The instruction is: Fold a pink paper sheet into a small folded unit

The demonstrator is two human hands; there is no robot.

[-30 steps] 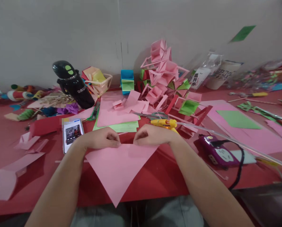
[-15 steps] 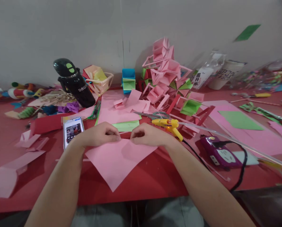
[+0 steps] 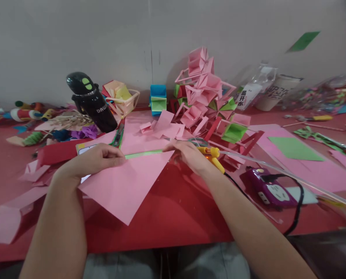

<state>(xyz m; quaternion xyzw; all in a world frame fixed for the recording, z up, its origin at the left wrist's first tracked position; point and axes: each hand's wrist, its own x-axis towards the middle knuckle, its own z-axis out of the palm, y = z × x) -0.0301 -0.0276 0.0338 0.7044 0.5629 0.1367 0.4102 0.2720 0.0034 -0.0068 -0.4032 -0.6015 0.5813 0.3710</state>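
A folded-looking pink paper sheet, its point toward me, hangs tilted just above the red table. My left hand pinches its upper edge, thumb and fingers pressed together. At the sheet's upper right corner is my right hand, fingers closed on the corner; the fingertips are slightly blurred. Behind the sheet shows a strip of green paper. Under and beside my left hand lies a phone, mostly covered. Right of my right hand rests a yellow glue gun, partly hidden by that hand.
A green utility knife lies beyond my left hand. A black bottle leans toward the wall. Pink folded-paper models are piled at the back. A purple power strip with a black cable sits at the right, near pink cutoffs and sheets.
My left hand has moved left with the paper, covering most of the phone. My right hand has shifted to the sheet's right corner, so the hands are farther apart.
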